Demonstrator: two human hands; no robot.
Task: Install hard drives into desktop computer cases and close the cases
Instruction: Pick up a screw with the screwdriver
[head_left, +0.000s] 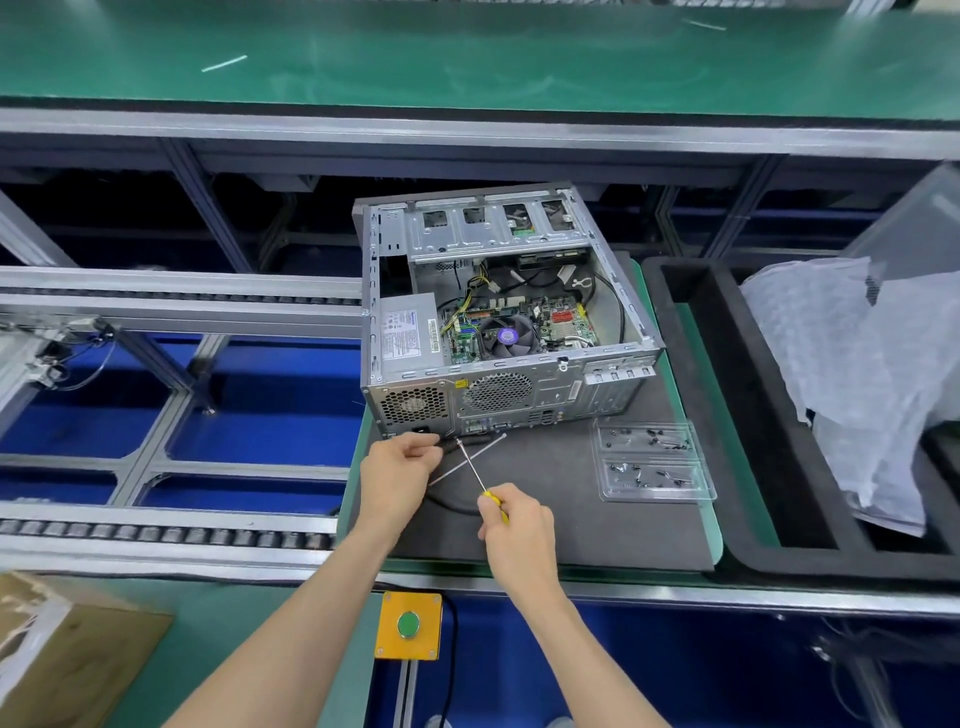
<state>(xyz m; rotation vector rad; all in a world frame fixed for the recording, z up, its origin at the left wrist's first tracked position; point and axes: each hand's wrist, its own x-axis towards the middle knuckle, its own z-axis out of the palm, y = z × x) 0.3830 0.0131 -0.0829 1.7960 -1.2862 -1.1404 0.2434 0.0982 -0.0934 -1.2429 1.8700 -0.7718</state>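
Here the open grey metal desktop computer case (498, 322) lies on its side just beyond both hands, its rear panel toward the person and its side cover off, so the board and drive cage face up within easy reach. No loose hard drive shows; whether one already sits in the cage at the far end cannot be told.

The right hand (519, 530) is curled round the yellow handle of a slim screwdriver (480, 480), whose steel shaft runs up and to the left from the knuckles. Its tip ends just beside the fingertips of the left hand (397, 475). That hand is closed in a pinch near the tip; what it pinches is too small to make out, though a screw being seated on the bit is a fair guess. A second thin metal rod (467, 460) lies on the dark mat (571, 525) under the shaft, crossing it.

To the right of the right hand, a clear plastic blister tray of small black screws (652, 462) sits on the same mat, near enough to be picked from without shifting.

Both forearms reach forward from the bottom edge and converge, wrists low over the mat. The case being open, fastening seems under way and closing remains to be done.
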